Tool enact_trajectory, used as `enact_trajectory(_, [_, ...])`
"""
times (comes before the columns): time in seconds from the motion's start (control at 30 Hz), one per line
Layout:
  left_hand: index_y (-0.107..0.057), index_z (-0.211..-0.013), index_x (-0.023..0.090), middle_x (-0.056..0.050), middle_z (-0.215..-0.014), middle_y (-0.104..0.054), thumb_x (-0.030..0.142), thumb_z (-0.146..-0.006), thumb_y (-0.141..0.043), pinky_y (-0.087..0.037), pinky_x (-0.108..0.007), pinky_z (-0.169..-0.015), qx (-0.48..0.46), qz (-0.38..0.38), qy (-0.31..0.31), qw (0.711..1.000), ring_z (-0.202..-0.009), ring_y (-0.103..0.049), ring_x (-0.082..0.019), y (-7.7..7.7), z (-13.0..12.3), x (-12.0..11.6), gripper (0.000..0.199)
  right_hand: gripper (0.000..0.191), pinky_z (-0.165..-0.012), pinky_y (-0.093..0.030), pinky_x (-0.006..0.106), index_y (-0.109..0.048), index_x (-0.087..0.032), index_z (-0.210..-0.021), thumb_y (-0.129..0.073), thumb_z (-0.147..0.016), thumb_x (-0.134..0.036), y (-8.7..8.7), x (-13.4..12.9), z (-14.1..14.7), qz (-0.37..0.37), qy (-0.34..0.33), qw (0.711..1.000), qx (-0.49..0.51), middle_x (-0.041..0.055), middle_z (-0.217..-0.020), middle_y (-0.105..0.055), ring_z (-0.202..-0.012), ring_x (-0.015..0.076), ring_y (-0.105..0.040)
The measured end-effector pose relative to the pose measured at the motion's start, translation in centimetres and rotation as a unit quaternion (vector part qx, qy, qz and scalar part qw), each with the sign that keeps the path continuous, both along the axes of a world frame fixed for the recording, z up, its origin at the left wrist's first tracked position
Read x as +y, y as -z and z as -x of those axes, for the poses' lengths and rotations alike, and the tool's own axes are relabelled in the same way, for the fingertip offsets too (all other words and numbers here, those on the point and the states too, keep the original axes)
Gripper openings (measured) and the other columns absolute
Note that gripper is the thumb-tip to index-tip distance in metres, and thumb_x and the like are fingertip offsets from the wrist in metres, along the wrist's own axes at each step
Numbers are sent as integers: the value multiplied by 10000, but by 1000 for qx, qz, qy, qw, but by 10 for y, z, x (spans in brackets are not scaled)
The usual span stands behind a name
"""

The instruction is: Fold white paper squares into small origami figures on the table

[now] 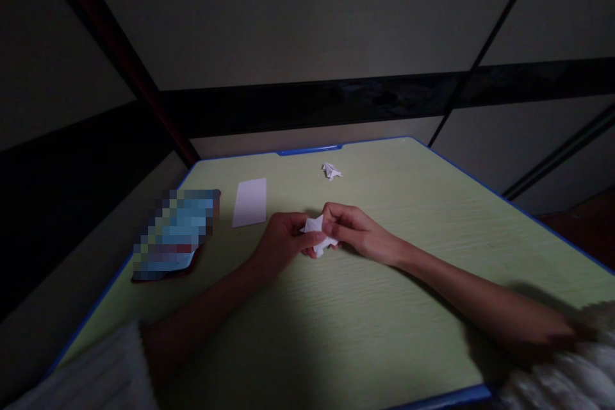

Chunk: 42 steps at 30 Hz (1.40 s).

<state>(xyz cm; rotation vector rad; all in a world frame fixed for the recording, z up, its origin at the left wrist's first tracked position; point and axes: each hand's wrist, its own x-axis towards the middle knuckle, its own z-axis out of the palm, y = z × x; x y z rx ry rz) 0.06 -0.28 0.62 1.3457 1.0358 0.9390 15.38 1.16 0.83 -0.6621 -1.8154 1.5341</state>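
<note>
Over the middle of the table, both hands hold one small piece of folded white paper (314,225) with pointed corners. My left hand (284,237) is closed on its left side, the thumb lying across the lower part. On the other side my right hand (353,229) pinches the paper between thumb and curled fingers. Parts of the folded paper are hidden behind the fingers. Farther back lies a second folded white paper figure (331,171), shaped like a small origami frog, apart from both hands.
The pale green table (432,218) has a blue edge. A flat white sheet of paper (250,202) lies left of the hands. Near the left edge is a blurred-out flat item (177,237) with a dark red border. Panelled doors (307,19) stand close behind the table.
</note>
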Motion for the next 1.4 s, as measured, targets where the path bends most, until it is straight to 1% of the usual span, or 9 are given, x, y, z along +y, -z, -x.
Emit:
enact_trajectory(0.2, [-560, -527, 112, 32, -433, -554, 217, -585, -634, -362, -183, -429, -12, -8, -50, 999, -407, -476, -67, 2, 1, 1, 142, 130, -471, -315, 193, -403, -144, -677, -434, -785, -209, 2, 0, 0, 19, 15, 1000, 3, -26, -569, -462, -482, 56, -394])
enact_trajectory(0.43, [-554, -531, 119, 31, -432, -557, 230, -587, -632, -361, -192, -433, -3, -14, -33, 999, -404, -480, -72, 1, 1, 2, 146, 222, -439, -289, 193, -402, -149, -641, -504, -756, -309, 4, 0, -2, -5, 47, 999, -8, -31, -533, -453, -458, 58, -375])
enact_trajectory(0.6, [-541, -514, 120, 29, -406, -542, 258, -640, -595, -352, -188, -419, -32, -12, -44, 998, -384, -466, -66, 4, 2, 4, 194, 173, -463, -330, 207, -429, -141, -680, -505, -758, -275, 6, 1, 0, 7, 55, 998, 24, -17, -564, -475, -482, 69, -421])
enact_trajectory(0.67, [-543, -514, 119, 26, -397, -538, 275, -665, -569, -353, -189, -417, -42, -9, -45, 998, -377, -466, -67, 6, 2, 4, 218, 106, -490, -347, 210, -446, -142, -734, -520, -748, -218, 5, 1, 0, -23, 66, 997, 37, -15, -615, -473, -532, 76, -441])
enact_trajectory(0.83, [-551, -526, 119, 26, -394, -540, 267, -666, -569, -355, -185, -413, -52, -4, -50, 997, -374, -468, -67, 7, 1, 4, 205, 75, -592, -393, 242, -533, -145, -784, -540, -717, -112, 1, -4, -2, -208, 91, 973, -30, 48, -863, -493, -728, 116, -476])
enact_trajectory(0.9, [-552, -531, 120, 30, -396, -540, 261, -669, -570, -353, -179, -413, -48, -11, -52, 997, -375, -465, -63, 5, 0, 4, 197, 84, -607, -401, 250, -546, -145, -783, -537, -715, -96, 0, -4, -3, -234, 90, 967, -45, 54, -888, -490, -753, 124, -480])
enact_trajectory(1.17, [-534, -514, 120, 40, -423, -533, 269, -701, -551, -358, -164, -418, 12, -48, -72, 996, -389, -457, -47, 1, -1, 2, 239, 79, -613, -410, 241, -508, -139, -656, -566, -698, -105, 4, 0, -2, -155, 65, 985, 29, 47, -910, -464, -738, 102, -490])
enact_trajectory(1.33, [-528, -527, 122, 46, -415, -524, 246, -675, -575, -354, -162, -399, 19, -44, -74, 996, -381, -452, -48, 2, -2, 2, 199, 184, -567, -402, 240, -460, -154, -683, -628, -666, -227, 7, 2, 2, -25, 63, 995, 73, -2, -697, -489, -617, 90, -493])
enact_trajectory(1.4, [-537, -541, 120, 44, -422, -531, 235, -660, -587, -359, -164, -399, 20, -43, -80, 996, -386, -457, -51, 1, -3, 2, 172, 248, -539, -389, 231, -433, -160, -712, -652, -641, -255, 8, 2, 3, 8, 71, 995, 75, -25, -635, -483, -568, 81, -484])
